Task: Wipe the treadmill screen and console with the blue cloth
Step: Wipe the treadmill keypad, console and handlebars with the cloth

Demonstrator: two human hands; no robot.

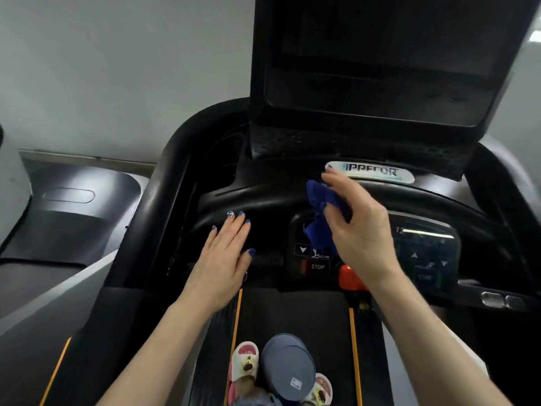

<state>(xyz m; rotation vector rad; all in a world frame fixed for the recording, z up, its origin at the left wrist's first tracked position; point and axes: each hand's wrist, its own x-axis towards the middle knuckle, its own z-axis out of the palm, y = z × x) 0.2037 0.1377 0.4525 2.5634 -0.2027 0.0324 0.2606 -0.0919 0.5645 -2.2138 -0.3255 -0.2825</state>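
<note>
— Where was the blue cloth [320, 218]?
— Bunched in the right hand [358, 227], its fingers curled round it, held just above the console [263, 200] near the STOP button [317, 266].
— And the left hand [227, 256]?
— Flat, fingers straight, resting on the console's dark left side.
— The screen [380, 63]?
— Dark, standing above both hands; slippered feet [244, 361] stood on the belt [292, 315] below.

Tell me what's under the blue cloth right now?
The blue cloth, bunched in the right hand, hangs over the left button panel. A down arrow, INCLINE and the STOP button show below it; the panel's upper part is covered.
</note>
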